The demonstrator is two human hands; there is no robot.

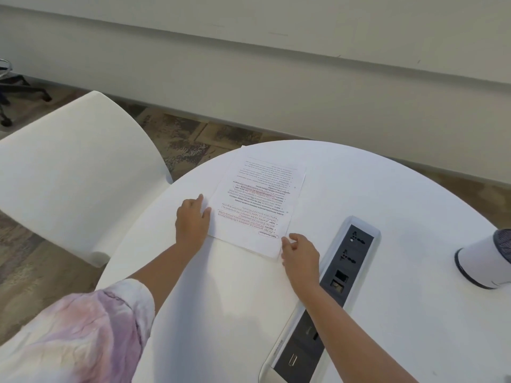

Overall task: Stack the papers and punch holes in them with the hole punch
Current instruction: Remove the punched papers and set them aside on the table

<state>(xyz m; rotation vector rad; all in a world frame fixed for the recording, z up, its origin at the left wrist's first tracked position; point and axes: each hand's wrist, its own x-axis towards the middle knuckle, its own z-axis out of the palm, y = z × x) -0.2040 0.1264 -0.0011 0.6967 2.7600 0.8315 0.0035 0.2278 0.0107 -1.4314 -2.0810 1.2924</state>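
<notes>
A stack of printed papers (pixel 258 201) with black text and red markings lies on the round white table (pixel 387 272), text upside down to me. My left hand (pixel 192 221) rests against the stack's left edge, fingers touching the paper. My right hand (pixel 300 254) pinches the near right corner of the stack with thumb and fingers. No hole punch is in view.
A grey power-socket strip (pixel 329 294) is set into the table just right of my right arm. A white and grey object (pixel 486 261) lies at the table's right edge. A white chair (pixel 74 172) stands to the left, beyond it carpet and a white wall.
</notes>
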